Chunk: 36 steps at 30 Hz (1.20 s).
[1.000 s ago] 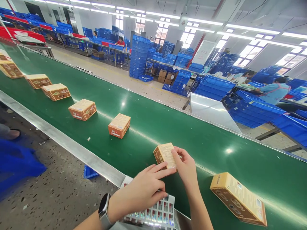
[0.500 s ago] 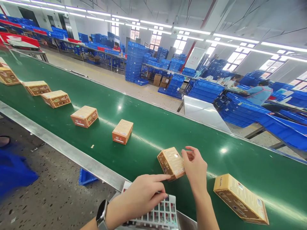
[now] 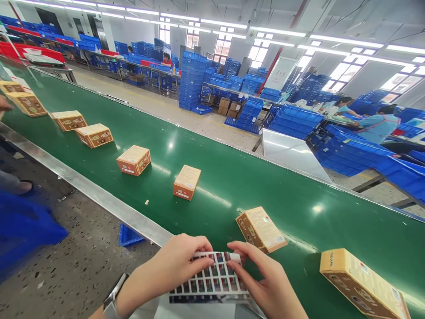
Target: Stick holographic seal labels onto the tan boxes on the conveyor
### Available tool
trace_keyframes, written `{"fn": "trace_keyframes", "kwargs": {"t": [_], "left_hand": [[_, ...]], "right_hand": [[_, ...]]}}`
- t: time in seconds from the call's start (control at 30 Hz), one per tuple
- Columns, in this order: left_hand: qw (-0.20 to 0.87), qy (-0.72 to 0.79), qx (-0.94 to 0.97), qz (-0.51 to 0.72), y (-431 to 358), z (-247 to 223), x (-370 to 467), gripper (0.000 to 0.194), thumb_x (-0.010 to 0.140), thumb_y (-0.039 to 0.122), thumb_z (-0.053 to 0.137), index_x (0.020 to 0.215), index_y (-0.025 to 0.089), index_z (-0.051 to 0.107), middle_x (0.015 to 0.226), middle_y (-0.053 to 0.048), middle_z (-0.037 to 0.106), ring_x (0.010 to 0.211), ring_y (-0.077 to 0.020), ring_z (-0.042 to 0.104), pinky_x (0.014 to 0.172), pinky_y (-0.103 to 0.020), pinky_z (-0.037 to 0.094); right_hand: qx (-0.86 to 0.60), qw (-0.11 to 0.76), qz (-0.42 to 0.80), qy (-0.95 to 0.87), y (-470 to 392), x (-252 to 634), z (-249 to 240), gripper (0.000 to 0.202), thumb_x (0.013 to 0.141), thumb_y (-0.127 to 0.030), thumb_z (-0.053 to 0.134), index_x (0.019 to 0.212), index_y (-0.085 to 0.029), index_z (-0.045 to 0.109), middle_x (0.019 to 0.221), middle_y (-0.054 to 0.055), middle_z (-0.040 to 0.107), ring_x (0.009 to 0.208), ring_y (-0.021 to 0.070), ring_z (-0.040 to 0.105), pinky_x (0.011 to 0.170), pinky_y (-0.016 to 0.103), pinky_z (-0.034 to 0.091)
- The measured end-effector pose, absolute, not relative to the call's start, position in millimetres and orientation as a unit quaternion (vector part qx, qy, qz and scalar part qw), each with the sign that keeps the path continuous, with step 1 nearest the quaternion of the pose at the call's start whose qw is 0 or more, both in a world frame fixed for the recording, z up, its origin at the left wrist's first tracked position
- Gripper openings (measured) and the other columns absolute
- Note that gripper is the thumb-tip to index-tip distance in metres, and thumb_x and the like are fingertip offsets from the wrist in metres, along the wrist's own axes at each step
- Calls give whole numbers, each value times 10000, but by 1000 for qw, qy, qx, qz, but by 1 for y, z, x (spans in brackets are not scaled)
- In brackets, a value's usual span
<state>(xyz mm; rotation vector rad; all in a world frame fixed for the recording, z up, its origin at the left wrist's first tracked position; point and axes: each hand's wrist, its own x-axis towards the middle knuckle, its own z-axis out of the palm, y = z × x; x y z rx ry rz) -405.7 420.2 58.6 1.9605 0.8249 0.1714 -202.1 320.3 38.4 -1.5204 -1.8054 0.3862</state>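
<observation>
My left hand, with a watch on its wrist, pinches the upper edge of a white-framed sheet with rows of small dark and red pieces. On the sheet's right side, my right hand grips its upper corner between thumb and fingers. Just beyond my right hand, a brown and cream box lies on the green conveyor belt. Another such box rests to the right, and an orange-ended box sits farther up the belt.
More boxes line the belt toward the far left, where another person's hand shows at the edge. A metal rail borders the near side. Blue crates and seated people are across the aisle.
My right hand has left the box and moved down to the sheet. My left hand has drawn back and now grips the sheet, which is tilted up. The boxes have shifted rightward in view.
</observation>
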Motion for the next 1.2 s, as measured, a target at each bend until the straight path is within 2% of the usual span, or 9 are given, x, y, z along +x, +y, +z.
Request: {"fn": "trace_keyframes", "kwargs": {"t": [0.1, 0.27, 0.43, 0.67, 0.77, 0.87, 0.97, 1.1, 1.2], "left_hand": [[452, 353, 818, 51, 420, 59, -409, 177, 898, 248, 570, 786, 190, 694, 670, 30, 639, 631, -130, 526, 576, -226, 307], [433, 348, 830, 50, 417, 62, -410, 200, 921, 263, 534, 793, 198, 674, 677, 35, 617, 613, -122, 481, 579, -227, 294], [440, 357, 823, 48, 421, 63, -411, 244, 940, 293, 509, 785, 199, 672, 667, 28, 613, 606, -129, 483, 569, -234, 291], [446, 358, 818, 65, 429, 50, -417, 230, 942, 290, 539, 830, 200, 719, 703, 13, 668, 638, -147, 559, 592, -245, 361], [471, 294, 825, 102, 429, 48, -418, 133, 904, 224, 623, 835, 197, 734, 1008, -47, 754, 964, -211, 661, 816, -287, 489], [485, 253, 828, 127, 432, 45, -416, 86, 883, 180, 678, 835, 208, 743, 1461, -60, 568, 1415, -297, 421, 1113, -437, 399], [459, 268, 836, 139, 443, 39, -413, 83, 881, 170, 693, 829, 208, 747, 1607, -30, 347, 1528, -341, 183, 1198, -554, 273], [422, 284, 846, 159, 464, 30, -403, 86, 886, 177, 695, 822, 201, 747, 1630, -13, 276, 1536, -358, 103, 1223, -605, 190], [418, 257, 854, 169, 473, 26, -395, 95, 885, 163, 695, 808, 189, 744, 1625, -29, 292, 1531, -322, 169, 1250, -538, 180]], "right_hand": [[-580, 334, 97, -737, 322, -201, 41, 192, 1011, -278, 533, 1177, -242, 623, 843, 4, 737, 732, 150, 728, 685, 201, 599], [-520, 299, -69, -797, 331, -210, 56, 220, 1041, -203, 431, 981, -210, 642, 901, 56, 740, 803, 198, 725, 704, 297, 592], [-493, 295, -121, -809, 333, -216, 62, 251, 996, -80, 434, 909, -190, 642, 948, 79, 739, 915, 223, 721, 774, 331, 572], [-579, 428, 168, -674, 359, -197, 46, 137, 974, -326, 565, 897, -255, 654, 1065, 67, 740, 994, 221, 711, 818, 325, 587], [-619, 518, 282, -519, 402, -187, 29, 356, 872, -523, 642, 1102, -252, 622, 1189, 111, 711, 1081, 259, 690, 892, 399, 572], [-605, 578, 360, -413, 447, -184, 15, 638, 715, -578, 757, 1216, -232, 566, 1247, 131, 687, 1109, 269, 676, 943, 430, 544], [-595, 605, 383, -365, 474, -188, 9, 663, 664, -575, 780, 1186, -215, 587, 1182, 118, 718, 1076, 272, 687, 882, 405, 561], [-598, 628, 368, -337, 480, -193, 6, 566, 656, -600, 760, 1035, -194, 649, 1053, 102, 753, 983, 277, 707, 762, 360, 571], [-603, 638, 362, -314, 476, -193, 5, 507, 643, -602, 759, 904, -174, 682, 937, 92, 764, 867, 266, 713, 689, 340, 563]]}}
